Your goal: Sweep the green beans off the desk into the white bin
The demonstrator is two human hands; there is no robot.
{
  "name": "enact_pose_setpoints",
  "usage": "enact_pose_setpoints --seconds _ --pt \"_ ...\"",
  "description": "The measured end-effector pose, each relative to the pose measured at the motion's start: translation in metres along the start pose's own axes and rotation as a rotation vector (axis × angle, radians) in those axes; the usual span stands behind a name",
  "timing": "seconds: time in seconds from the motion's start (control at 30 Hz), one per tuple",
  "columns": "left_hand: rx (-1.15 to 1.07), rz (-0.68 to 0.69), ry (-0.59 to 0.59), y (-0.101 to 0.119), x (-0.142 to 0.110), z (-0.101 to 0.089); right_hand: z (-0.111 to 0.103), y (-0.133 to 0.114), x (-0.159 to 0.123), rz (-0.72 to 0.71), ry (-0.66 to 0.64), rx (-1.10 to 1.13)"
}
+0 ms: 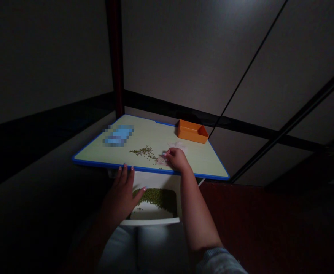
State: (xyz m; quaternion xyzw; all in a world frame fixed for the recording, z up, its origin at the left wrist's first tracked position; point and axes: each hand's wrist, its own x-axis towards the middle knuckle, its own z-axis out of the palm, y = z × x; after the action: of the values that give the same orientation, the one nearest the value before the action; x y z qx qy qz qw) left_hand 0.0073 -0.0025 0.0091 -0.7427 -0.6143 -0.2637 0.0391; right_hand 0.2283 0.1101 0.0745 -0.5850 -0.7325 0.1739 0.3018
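Note:
My right hand (178, 159) is over the pale tabletop (201, 163), thumb and fingers pinched together; what they hold, if anything, cannot be made out. Beside its fingertips are small green beans (144, 151), scattered in a loose patch, and a pinkish patch (161, 160) too indistinct to name. Just behind the hand is a pale, crumpled, see-through piece (181, 145). My left hand (123, 196) has its fingers spread, the tips at the table's blue front edge. Its thumb reaches over a white drawer-like bin (152, 221) below the tabletop, which holds many green beans (159, 198).
An orange open box (194, 137) stands at the table's back right. On the left lies a blue, pixelated flat object (119, 136). Dark wall panels (169, 57) rise behind the table, and a reddish floor (235, 213) shows at the right.

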Motion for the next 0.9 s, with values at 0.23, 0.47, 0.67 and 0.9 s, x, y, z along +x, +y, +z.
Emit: enact_pose_setpoints --seconds 0.23,0.47,0.67,0.9 --pt "0.008 0.011 0.029 0.0 -0.001 0.001 0.007 -0.011 0.002 -0.035 -0.021 -0.034" --pt "0.032 0.008 0.014 -0.001 -0.001 0.002 0.006 -0.002 -0.003 -0.05 -0.13 0.124" --pt "0.033 0.024 0.025 -0.002 -0.001 0.003 -0.001 0.004 -0.003 -0.002 -0.056 0.177" --pt "0.037 0.032 0.047 -0.005 -0.001 0.006 -0.014 0.007 -0.004 0.17 0.166 -0.108"
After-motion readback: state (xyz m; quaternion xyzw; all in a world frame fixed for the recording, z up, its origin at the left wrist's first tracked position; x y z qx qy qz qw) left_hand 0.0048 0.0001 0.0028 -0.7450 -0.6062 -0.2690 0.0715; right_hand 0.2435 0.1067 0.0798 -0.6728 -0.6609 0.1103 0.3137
